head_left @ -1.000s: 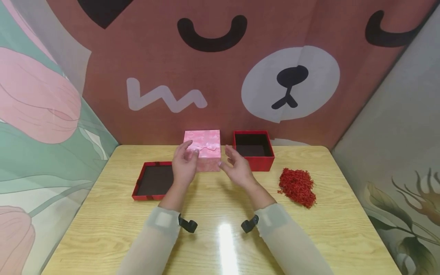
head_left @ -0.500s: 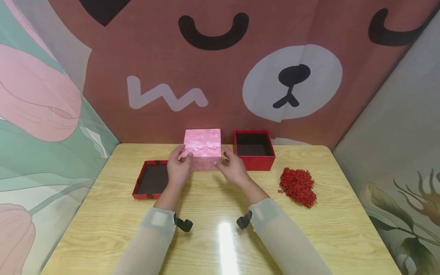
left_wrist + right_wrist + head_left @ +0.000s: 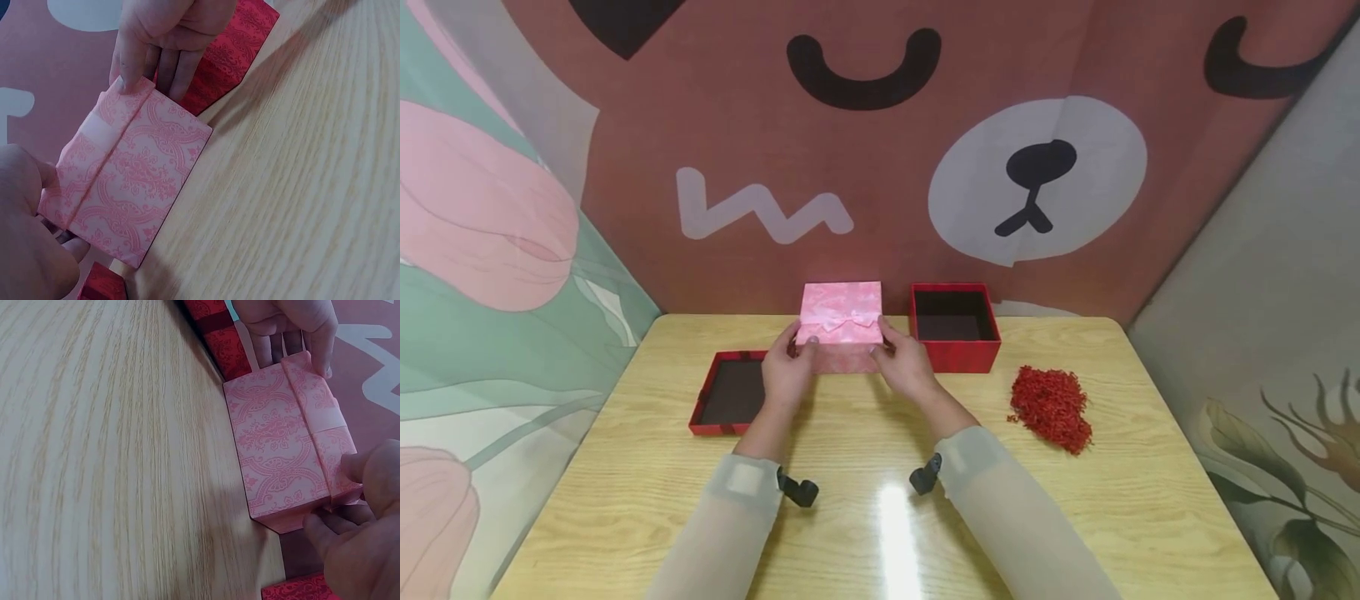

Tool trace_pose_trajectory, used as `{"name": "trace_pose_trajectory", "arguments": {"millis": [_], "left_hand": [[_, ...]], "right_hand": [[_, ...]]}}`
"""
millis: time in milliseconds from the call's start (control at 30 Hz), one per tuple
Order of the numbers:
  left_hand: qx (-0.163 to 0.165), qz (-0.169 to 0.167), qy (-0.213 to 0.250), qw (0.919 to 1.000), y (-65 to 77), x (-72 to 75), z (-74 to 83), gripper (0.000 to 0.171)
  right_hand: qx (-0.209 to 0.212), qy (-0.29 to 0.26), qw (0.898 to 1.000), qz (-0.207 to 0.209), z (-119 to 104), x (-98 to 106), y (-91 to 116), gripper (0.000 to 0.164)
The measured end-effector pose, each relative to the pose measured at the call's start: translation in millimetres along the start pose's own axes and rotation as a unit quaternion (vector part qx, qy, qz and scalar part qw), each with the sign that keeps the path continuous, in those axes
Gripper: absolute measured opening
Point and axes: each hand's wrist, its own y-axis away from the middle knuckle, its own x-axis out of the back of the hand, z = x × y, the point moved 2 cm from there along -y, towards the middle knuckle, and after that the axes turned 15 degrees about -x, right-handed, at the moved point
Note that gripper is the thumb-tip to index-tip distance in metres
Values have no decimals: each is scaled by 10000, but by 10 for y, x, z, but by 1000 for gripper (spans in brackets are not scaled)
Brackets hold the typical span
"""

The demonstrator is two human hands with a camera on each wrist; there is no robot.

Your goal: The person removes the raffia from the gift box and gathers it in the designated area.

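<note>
A pink patterned gift box stands at the back of the table, its lid on top with a ribbon bow. At its left side my left hand holds the lid's edge, thumb on the front and fingers at the side. My right hand grips the opposite edge in the same way. The left wrist view shows the lid's rim overlapping the box wall. In the right wrist view, fingertips reach under the rim at the near corner. What the box holds is hidden.
A red box without its lid, dark inside, stands to the right of the pink one. Its red lid lies upturned at left, partly behind my left hand. A heap of red shredded paper lies at right. A patterned cloth wall rises behind the table.
My left hand has moved left off the lid's front to its left side. The right hand has closed in on the right side. The pink box stays in place.
</note>
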Motion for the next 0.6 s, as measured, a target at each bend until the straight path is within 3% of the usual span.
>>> {"name": "trace_pose_trajectory", "arguments": {"millis": [300, 600], "left_hand": [[4, -103, -112, 9999, 61, 12, 3, 55], [-226, 116, 93, 9996, 159, -7, 14, 52]], "right_hand": [[49, 116, 9997, 217, 50, -3, 43, 57], [208, -22, 9997, 156, 95, 60, 132, 57]]}}
